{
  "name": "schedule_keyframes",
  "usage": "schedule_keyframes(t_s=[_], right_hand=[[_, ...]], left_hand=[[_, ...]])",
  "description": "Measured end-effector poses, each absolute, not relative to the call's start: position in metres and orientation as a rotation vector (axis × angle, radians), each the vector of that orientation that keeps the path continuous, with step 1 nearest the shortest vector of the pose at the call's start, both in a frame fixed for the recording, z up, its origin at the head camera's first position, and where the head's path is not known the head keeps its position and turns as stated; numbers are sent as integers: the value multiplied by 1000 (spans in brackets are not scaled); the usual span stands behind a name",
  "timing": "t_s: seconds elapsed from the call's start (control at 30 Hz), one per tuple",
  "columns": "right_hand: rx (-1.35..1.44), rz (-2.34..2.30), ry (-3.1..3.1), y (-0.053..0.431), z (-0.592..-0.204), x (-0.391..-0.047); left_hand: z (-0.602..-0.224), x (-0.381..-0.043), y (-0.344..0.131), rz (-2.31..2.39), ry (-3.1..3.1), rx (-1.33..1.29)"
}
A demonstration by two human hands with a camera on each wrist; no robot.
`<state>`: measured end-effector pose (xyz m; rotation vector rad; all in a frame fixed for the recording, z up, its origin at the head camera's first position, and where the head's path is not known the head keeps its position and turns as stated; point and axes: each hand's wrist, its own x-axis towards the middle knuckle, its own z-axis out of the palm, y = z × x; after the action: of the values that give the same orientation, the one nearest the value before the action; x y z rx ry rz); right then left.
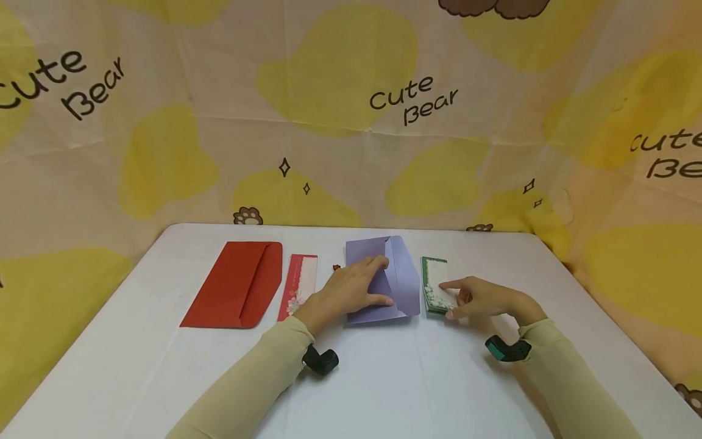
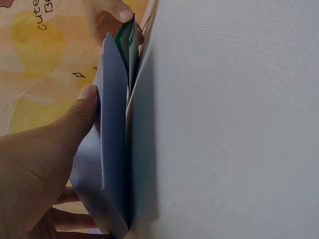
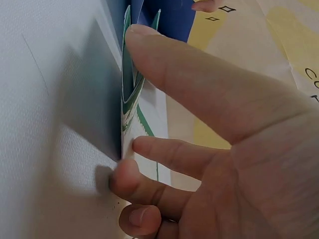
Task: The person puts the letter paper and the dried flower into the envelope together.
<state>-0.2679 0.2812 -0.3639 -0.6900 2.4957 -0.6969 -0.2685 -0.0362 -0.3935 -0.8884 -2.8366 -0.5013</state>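
A purple envelope [image 1: 406,277] lies at the table's middle with its flap opened to the right. My left hand [image 1: 351,286] rests over it, fingers spread and thumb [image 2: 84,107] along the near side. Just right of the envelope is a stack of green-bordered cards [image 1: 434,280] with white faces. My right hand [image 1: 485,297] holds the near right of this stack, index fingertip on the white face, thumb [image 3: 169,59] at the near edge. Close to the thumb, the cards' green edges [image 3: 127,79] look bent and spread apart.
To the left lies a red envelope [image 1: 230,283], flap toward the right. Between the two envelopes sits a red and pink floral card [image 1: 298,283], partly covered by my left forearm. A small brown item [image 1: 337,267] is beside the purple envelope. Behind the white table [image 1: 384,378] hangs a patterned cloth [image 1: 334,152].
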Motion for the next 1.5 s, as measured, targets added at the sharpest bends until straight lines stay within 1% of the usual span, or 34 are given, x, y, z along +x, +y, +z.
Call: schedule_keyframes(t_s=[0.77,1.1,1.2,1.5], right_hand=[[-613,-756,2504,286,-363,-271],[-587,-1026,2555,290,-368,-275],[-592,-1057,2554,291,-368,-274],[-489,-1116,2518,293,-368,-275]], left_hand=[[-392,-268,-36,-524,-2834,-898],[-391,-267,-36,-530,-2839,-902],[-391,-267,-36,-527,-2841,-903],[-391,-266,-36,-524,-2840,-900]])
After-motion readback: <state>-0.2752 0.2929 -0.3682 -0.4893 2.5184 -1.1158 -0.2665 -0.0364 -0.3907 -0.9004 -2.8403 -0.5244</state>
